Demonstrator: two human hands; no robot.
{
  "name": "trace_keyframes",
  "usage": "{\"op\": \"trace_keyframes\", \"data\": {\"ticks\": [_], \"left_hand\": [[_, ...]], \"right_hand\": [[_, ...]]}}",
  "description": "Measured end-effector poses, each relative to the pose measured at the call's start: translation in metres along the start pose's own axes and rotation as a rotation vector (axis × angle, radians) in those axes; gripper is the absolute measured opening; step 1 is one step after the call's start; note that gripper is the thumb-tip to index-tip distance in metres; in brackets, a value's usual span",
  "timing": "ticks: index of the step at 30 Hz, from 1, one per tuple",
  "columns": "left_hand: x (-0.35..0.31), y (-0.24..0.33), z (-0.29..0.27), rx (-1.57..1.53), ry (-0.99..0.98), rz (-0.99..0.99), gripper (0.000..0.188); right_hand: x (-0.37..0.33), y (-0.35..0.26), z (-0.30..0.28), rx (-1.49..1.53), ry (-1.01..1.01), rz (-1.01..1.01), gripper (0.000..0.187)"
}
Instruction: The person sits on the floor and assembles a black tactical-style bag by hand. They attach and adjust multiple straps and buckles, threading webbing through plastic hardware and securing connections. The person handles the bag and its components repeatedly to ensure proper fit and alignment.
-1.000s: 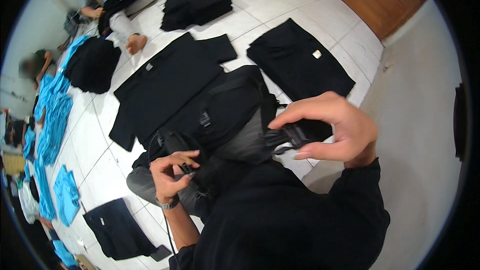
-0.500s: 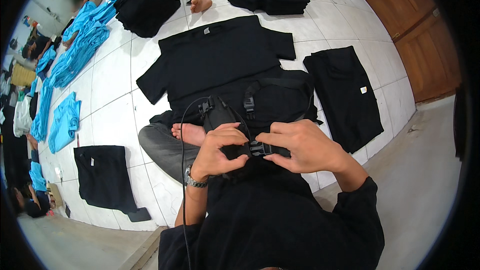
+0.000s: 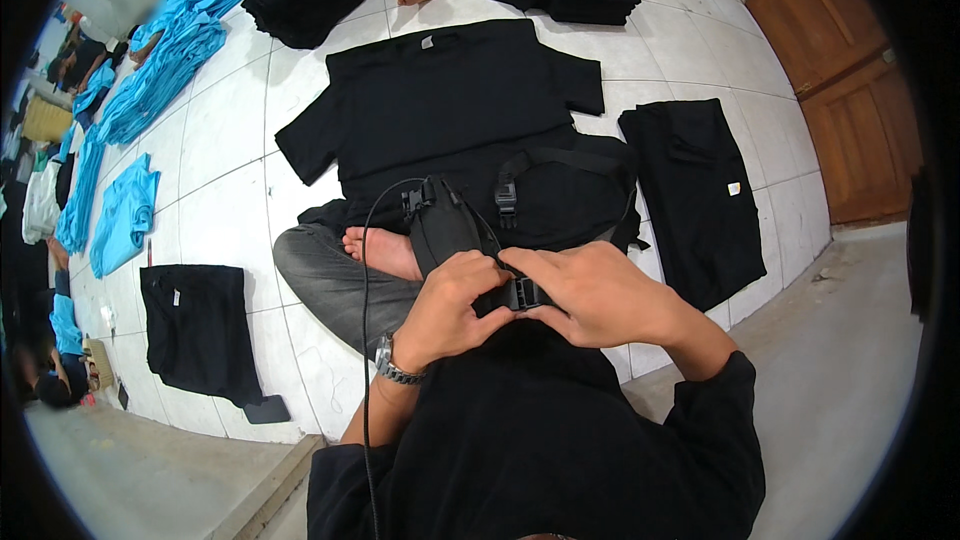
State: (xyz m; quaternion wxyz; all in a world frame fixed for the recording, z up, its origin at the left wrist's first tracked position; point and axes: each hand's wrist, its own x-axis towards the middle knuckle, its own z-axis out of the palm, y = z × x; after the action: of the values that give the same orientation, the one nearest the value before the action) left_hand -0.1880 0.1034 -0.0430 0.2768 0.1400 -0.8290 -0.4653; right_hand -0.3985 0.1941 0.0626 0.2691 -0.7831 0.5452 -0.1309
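While our left hand and right hand grip the buckle between thumbs and fingers, it sits nearer us than the shirt; black cloth lies right of the shirt.

The left hand and right hand pinch a black buckle between their fingers. Just beyond the fingertips lies a black strap; farther out, a black shirt lies spread.
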Motion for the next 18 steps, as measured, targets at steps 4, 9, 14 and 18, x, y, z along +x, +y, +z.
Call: {"op": "trace_keyframes", "data": {"ticks": [4, 9, 14, 18], "left_hand": [[-0.003, 0.005, -0.004, 0.031, 0.005, -0.042, 0.036], [-0.013, 0.005, 0.000, 0.091, 0.064, -0.028, 0.060], [-0.033, 0.017, 0.035, 0.220, 0.362, -0.258, 0.126], [-0.045, 0.013, 0.049, 0.145, 0.401, -0.327, 0.106]], "right_hand": [[0.008, 0.003, 0.011, 0.010, -0.047, 0.002, 0.060], [0.014, 0.017, 0.017, 0.142, -0.012, -0.035, 0.061], [0.015, 0.030, 0.019, 0.314, -0.011, 0.078, 0.068], [0.017, 0.036, 0.033, 0.432, -0.002, 0.022, 0.068]]}}
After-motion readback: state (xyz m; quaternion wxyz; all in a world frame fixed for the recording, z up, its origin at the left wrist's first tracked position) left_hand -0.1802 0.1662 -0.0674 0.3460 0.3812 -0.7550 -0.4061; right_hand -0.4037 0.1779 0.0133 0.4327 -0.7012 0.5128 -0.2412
